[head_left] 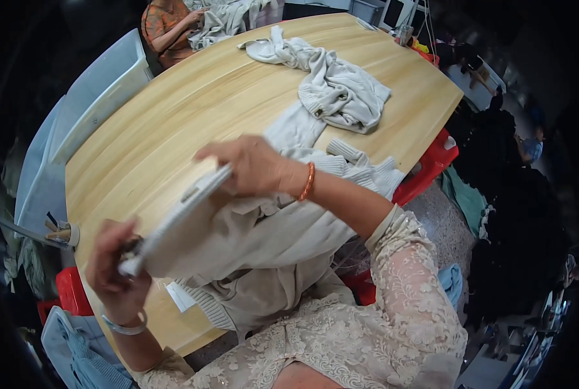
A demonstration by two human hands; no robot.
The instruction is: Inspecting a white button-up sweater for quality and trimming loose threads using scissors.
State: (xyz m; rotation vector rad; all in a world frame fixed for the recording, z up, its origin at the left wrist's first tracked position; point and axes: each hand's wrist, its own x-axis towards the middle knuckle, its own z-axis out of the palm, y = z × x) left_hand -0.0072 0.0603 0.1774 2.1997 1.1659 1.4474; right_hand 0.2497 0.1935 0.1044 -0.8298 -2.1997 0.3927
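Cream garment spans the left hand and the farther-forward right hand.

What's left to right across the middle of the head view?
Small container → left hand → right hand → orange bracelet → red plastic seat → distant person in blue.

No readable text, brands, numbers or signs anywhere. White slip on the tabletop, just beside ribbed cloth edge: nothing legible. Pale garment held between left hand and right hand: small patch on its band, blurred, can't tell if label.
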